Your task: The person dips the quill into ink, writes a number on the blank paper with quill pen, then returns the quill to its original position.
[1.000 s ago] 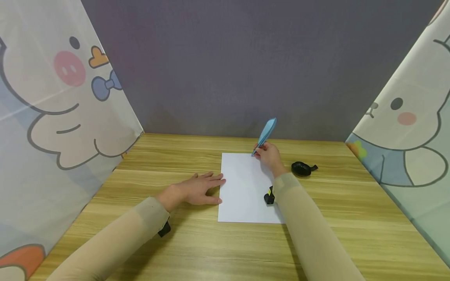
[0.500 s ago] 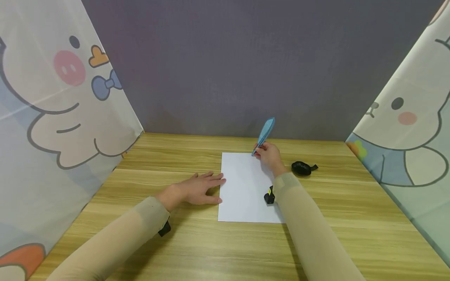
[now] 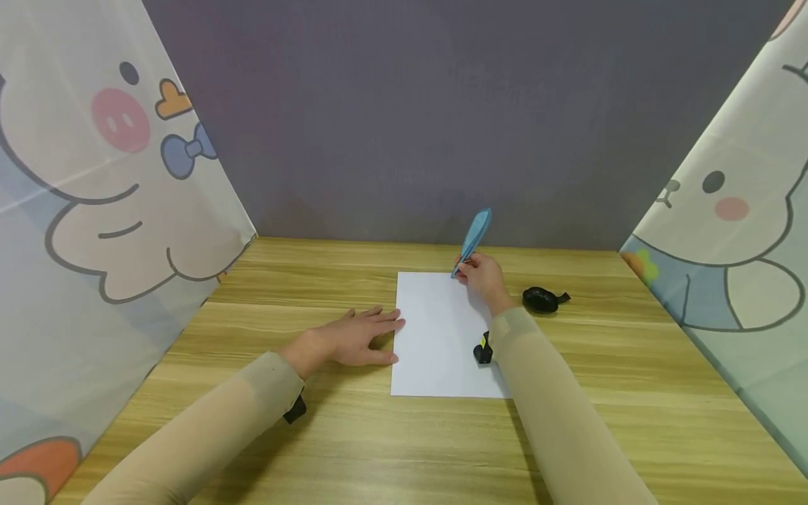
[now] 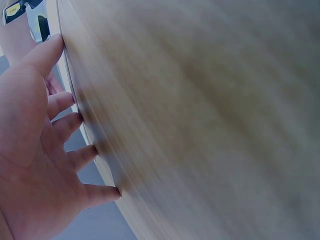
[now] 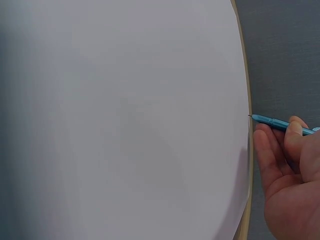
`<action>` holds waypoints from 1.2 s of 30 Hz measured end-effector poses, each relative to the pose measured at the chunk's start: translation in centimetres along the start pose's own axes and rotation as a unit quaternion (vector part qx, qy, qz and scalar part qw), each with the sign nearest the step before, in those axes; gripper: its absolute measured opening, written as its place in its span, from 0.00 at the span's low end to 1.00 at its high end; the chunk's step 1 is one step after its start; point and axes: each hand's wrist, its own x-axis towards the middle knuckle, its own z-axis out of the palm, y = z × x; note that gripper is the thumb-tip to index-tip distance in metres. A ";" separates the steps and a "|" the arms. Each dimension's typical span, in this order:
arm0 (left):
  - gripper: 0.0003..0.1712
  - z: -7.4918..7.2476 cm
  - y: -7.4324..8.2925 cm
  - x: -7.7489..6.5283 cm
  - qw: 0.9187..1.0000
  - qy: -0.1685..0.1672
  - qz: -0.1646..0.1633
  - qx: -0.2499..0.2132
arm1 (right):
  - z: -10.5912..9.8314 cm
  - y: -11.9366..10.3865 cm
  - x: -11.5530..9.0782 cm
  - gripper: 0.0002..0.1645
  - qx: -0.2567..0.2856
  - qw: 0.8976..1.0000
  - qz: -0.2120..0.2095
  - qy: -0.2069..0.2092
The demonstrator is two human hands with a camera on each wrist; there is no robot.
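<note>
Plainly, the right hand [image 3: 485, 279] pinches a blue feather-shaped pen [image 3: 475, 233] slanting up rightward, tip perhaps touching the far edge of the white paper sheet [image 3: 435, 337], with the left hand [image 3: 353, 340] spread at its left edge.

blue pen [image 5: 274, 121], white paper [image 3: 432, 337]

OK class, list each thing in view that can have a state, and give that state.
Paper: flat, no marks visible, partly hidden by the right sleeve.
Pen: tilted, nib exposed, at the paper's far edge; contact unclear.
Left grip: fingers spread at the paper's left edge.
Right grip: pinching the pen.
Black object: lying on the table, apart from the paper.
</note>
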 end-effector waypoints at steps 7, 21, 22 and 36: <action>0.48 -0.1 0.2 -0.1 1.000 0.000 0.002 -0.001 | 0.0 -0.1 0.1 0.18 0.003 1.000 -0.002 0.001; 0.48 -0.1 0.1 0.1 1.000 0.005 0.002 -0.003 | 0.1 0.1 0.2 0.18 -0.002 1.000 -0.010 -0.014; 0.48 -0.1 0.1 0.0 1.000 0.004 0.002 -0.003 | 0.1 0.1 0.2 0.18 -0.002 1.000 -0.011 -0.015; 0.48 0.0 0.0 0.0 1.000 0.008 0.000 -0.004 | 0.5 -0.1 0.1 0.17 0.001 0.999 -0.019 -0.038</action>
